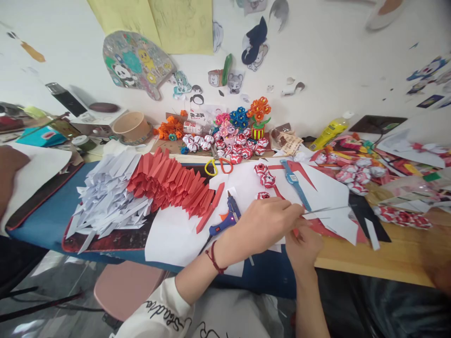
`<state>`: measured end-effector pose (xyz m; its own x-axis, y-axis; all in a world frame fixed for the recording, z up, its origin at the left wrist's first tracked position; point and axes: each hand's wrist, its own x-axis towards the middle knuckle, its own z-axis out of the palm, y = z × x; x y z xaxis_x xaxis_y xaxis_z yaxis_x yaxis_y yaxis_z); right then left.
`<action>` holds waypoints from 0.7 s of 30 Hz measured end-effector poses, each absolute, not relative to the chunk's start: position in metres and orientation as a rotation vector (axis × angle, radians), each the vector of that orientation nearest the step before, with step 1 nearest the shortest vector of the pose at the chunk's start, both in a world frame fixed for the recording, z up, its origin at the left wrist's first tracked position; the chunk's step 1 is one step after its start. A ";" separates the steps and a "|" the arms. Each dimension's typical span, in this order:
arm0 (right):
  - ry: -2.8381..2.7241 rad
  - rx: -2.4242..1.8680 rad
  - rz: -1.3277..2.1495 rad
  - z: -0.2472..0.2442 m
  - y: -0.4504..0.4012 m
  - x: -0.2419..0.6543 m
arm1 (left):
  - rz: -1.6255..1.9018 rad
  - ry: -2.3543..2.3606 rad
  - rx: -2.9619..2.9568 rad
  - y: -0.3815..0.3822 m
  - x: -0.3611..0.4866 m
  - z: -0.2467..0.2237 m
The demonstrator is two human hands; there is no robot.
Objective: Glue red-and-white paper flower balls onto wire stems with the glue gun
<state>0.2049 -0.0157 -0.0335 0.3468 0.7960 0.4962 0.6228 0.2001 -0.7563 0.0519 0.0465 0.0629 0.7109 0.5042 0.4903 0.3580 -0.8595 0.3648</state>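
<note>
My left hand (273, 217), a dark red cord bracelet at its wrist, is closed and reaches over toward my right hand (305, 245). Between the two hands shows a small piece of folded red paper (296, 232), mostly covered by my fingers. My right hand is curled around it; what the left fingertips pinch is hidden. Left of my hands lies a blue glue gun (227, 217) with a small light on. Red-and-white paper balls (267, 180) sit just beyond my hands, near a blue wristwatch (296, 183).
A heap of white folded strips (109, 192) adjoins a row of red folded strips (172, 183) on the left. Scissors (219, 167) lie behind them. Paper flowers (239, 117) line the wall. Other people's arms appear at the left (10, 178) and right edges, the right one blurred.
</note>
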 end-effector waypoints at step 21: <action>-1.669 -1.408 0.372 -0.038 -0.017 0.217 | 0.955 0.951 2.358 0.042 0.059 -0.003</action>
<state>0.2172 -0.0166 -0.0384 0.0462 0.9009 0.4315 0.6323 0.3080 -0.7108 0.0593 0.0421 -0.0031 0.5293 0.7261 0.4389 0.4357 -0.6765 0.5938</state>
